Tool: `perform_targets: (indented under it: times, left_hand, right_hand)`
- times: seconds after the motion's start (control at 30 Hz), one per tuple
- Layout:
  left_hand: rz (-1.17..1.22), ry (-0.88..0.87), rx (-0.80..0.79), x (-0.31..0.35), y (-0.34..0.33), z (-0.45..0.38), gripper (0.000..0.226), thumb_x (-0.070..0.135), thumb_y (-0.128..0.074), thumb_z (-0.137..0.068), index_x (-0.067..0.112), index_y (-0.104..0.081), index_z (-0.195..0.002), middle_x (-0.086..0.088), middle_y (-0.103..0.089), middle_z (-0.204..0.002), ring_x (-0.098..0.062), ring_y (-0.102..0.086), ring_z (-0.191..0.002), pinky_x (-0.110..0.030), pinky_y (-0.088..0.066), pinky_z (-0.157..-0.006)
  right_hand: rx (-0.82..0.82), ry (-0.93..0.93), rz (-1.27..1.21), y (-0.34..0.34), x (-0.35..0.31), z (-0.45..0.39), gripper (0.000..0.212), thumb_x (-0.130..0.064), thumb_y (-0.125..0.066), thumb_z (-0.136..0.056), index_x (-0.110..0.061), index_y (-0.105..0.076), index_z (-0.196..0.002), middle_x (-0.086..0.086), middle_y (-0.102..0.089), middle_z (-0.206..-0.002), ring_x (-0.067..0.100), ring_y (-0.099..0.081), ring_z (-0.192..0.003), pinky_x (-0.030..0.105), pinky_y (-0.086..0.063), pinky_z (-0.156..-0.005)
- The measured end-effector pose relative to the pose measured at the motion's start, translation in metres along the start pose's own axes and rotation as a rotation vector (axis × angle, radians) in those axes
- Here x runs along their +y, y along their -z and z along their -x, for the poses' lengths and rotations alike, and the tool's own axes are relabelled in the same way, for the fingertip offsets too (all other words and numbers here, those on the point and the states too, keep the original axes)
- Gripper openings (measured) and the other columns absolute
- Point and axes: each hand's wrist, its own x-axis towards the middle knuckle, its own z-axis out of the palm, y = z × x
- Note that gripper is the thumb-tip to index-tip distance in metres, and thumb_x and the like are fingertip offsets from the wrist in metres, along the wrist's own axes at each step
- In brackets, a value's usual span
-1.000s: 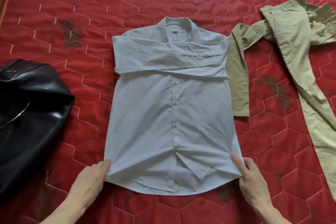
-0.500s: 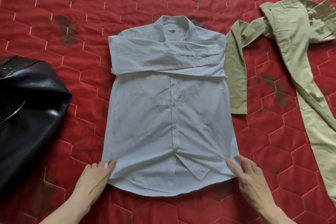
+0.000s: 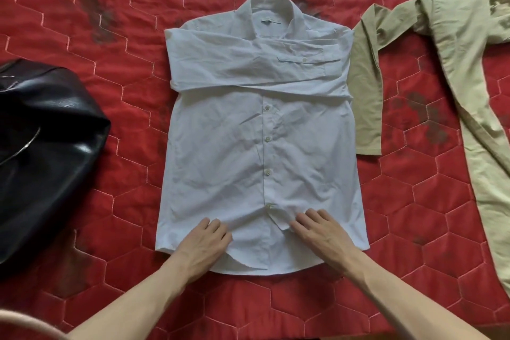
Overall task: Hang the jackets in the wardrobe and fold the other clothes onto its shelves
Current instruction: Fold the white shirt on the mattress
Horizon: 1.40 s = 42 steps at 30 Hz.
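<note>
A pale blue button-up shirt lies face-up on the red quilted bedspread, sleeves folded across its chest. The left hand and right hand press flat on its hem, fingers seemingly straight, gripping nothing. A black leather jacket lies left; khaki trousers lie right.

Single head-worn view, looking steeply down onto a bed.

The camera sits above the near edge of the red quilt and faces forward and down. A white shirt fills the centre at close range. Both forearms enter from the bottom edge. A black jacket is cut by the left border, khaki clothes by the right. Wide-angle bending shows at the borders.
</note>
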Motion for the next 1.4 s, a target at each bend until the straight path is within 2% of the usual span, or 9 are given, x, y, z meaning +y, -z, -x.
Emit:
perform_targets:
  times: [0.2, 0.33, 0.53, 0.73, 0.9, 1.03, 1.2, 1.3, 1.4]
  left_hand:
    - [0.156, 0.023, -0.067, 0.009, -0.002, 0.007, 0.024, 0.011, -0.045, -0.076, 0.021, -0.057, -0.094, 0.002, -0.058, -0.08, -0.019, -0.054, -0.061, -0.033, -0.047, -0.054]
    - [0.201, 0.051, -0.072, 0.022, 0.0, 0.018, 0.034, 0.025, -0.046, -0.077, 0.019, -0.062, -0.107, -0.001, -0.059, -0.09, -0.021, -0.056, -0.072, -0.035, -0.049, -0.058]
    - [0.193, -0.067, -0.13, 0.025, 0.006, 0.031, 0.039, 0.045, -0.06, -0.072, 0.018, -0.055, -0.1, -0.003, -0.056, -0.098, -0.023, -0.056, -0.083, -0.039, -0.052, -0.071]
    - [0.048, -0.057, -0.176, 0.01, -0.002, 0.037, 0.067, 0.007, -0.057, -0.064, 0.012, -0.055, -0.131, -0.016, -0.057, -0.133, -0.034, -0.057, -0.13, -0.061, -0.05, -0.104]
    - [0.024, 0.18, -0.171, -0.011, -0.012, 0.041, 0.075, -0.001, -0.025, -0.082, 0.011, -0.033, -0.156, -0.021, -0.044, -0.158, -0.043, -0.044, -0.145, -0.071, -0.039, -0.109]
    - [0.029, 0.182, -0.077, -0.028, -0.019, 0.046, 0.087, -0.009, -0.028, -0.075, 0.015, -0.032, -0.159, -0.019, -0.034, -0.164, -0.043, -0.036, -0.149, -0.068, -0.038, -0.112]
    - [0.071, 0.161, -0.007, -0.041, -0.012, 0.054, 0.095, -0.015, -0.034, -0.068, 0.016, -0.041, -0.158, -0.015, -0.036, -0.165, -0.039, -0.032, -0.151, -0.045, -0.011, -0.121]
    - [0.242, 0.213, -0.074, -0.055, -0.002, 0.064, 0.114, -0.022, -0.063, -0.047, 0.016, -0.048, -0.154, -0.01, -0.044, -0.161, -0.03, -0.047, -0.144, -0.034, -0.025, -0.116]
    - [0.37, 0.281, -0.071, -0.072, 0.01, 0.07, 0.114, -0.021, -0.068, -0.037, 0.016, -0.059, -0.145, -0.003, -0.06, -0.147, -0.021, -0.064, -0.129, -0.023, -0.039, -0.106]
  right_hand:
    - [0.056, 0.006, -0.212, 0.017, -0.011, 0.001, 0.021, -0.026, -0.047, -0.109, -0.019, -0.058, -0.092, -0.004, -0.052, -0.084, 0.019, -0.049, -0.075, 0.031, -0.036, -0.072]
    - [-0.152, -0.055, -0.432, 0.016, -0.036, 0.017, 0.038, -0.046, -0.032, -0.112, -0.023, -0.057, -0.13, -0.007, -0.06, -0.105, 0.013, -0.059, -0.086, 0.029, -0.049, -0.078]
    - [-0.229, 0.147, -0.29, 0.009, -0.044, 0.029, 0.059, -0.052, -0.051, -0.099, -0.029, -0.043, -0.152, -0.009, -0.055, -0.107, 0.009, -0.054, -0.085, 0.024, -0.052, -0.077]
    - [-0.313, 0.202, -0.147, 0.012, 0.0, 0.038, 0.088, -0.05, -0.062, -0.079, -0.028, -0.035, -0.16, -0.002, -0.054, -0.142, 0.02, -0.049, -0.136, 0.041, -0.032, -0.117]
    - [-0.485, 0.096, -0.003, 0.015, 0.023, 0.048, 0.098, -0.039, -0.063, -0.07, -0.021, -0.034, -0.161, 0.005, -0.043, -0.161, 0.028, -0.04, -0.15, 0.061, -0.022, -0.118]
    - [-0.37, 0.021, 0.014, 0.005, 0.019, 0.056, 0.082, -0.004, -0.031, -0.077, -0.015, -0.035, -0.158, 0.006, -0.044, -0.161, 0.029, -0.047, -0.146, 0.056, -0.022, -0.117]
    - [-0.285, -0.149, -0.112, 0.006, 0.025, 0.062, 0.081, 0.001, -0.028, -0.083, -0.02, -0.034, -0.161, 0.001, -0.032, -0.168, 0.022, -0.035, -0.152, 0.039, -0.019, -0.121]
    - [-0.291, -0.175, -0.125, 0.014, 0.039, 0.069, 0.093, 0.006, -0.024, -0.072, -0.021, -0.039, -0.159, 0.0, -0.03, -0.169, 0.018, -0.03, -0.154, 0.034, -0.013, -0.125]
    - [-0.232, -0.201, -0.208, 0.029, 0.054, 0.073, 0.076, 0.0, -0.027, -0.08, -0.023, -0.059, -0.145, -0.002, -0.05, -0.156, 0.017, -0.049, -0.143, 0.034, -0.032, -0.117]
